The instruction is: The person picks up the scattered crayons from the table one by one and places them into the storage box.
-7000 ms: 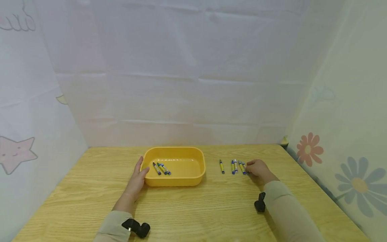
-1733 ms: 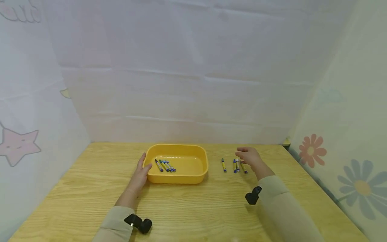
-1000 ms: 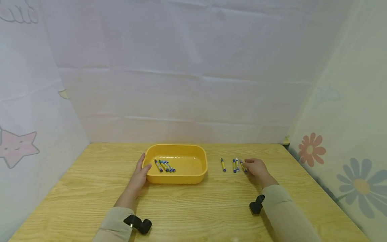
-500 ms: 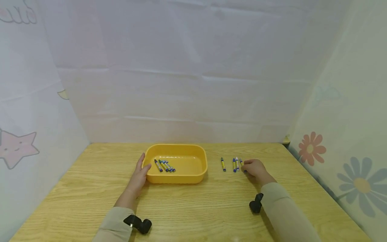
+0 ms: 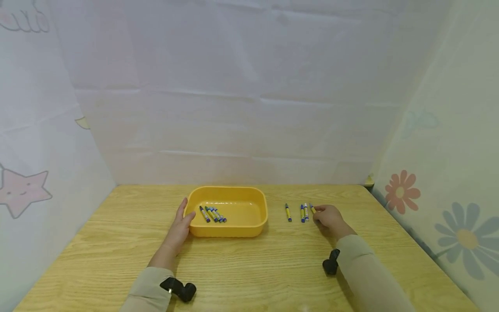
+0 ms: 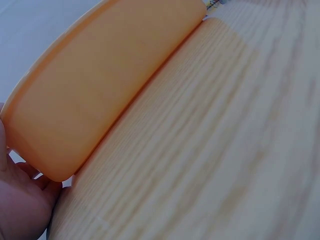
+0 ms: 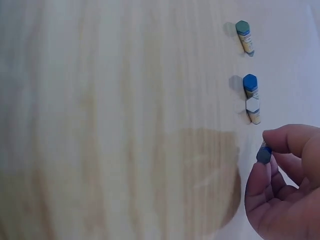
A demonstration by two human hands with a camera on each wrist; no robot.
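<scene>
My left hand (image 5: 178,229) grips the left end of a yellow plastic tray (image 5: 230,232), thumb over the rim. In the left wrist view its fingers curl at the lower corner of the tray (image 6: 100,85). Several crayons (image 5: 212,214) lie side by side in the tray's left half. Right of the tray, my right hand (image 5: 331,218) pinches a crayon with a dark grey-blue end (image 7: 264,154) between thumb and fingers, close over the table. Beside it lie a white crayon (image 7: 253,106) and a blue one (image 7: 250,82), with a green crayon (image 7: 244,36) farther left.
The wooden table (image 5: 249,268) runs up to a pale cloth wall (image 5: 241,130) behind the tray. Cloth with printed flowers (image 5: 465,238) stands along the right edge. Each sleeve carries a black wrist camera (image 5: 330,262).
One crayon has left the right group since the oldest frame, and the tray holds one more. My right hand has come down onto the rightmost crayon and pinched it. The left hand stays put.
</scene>
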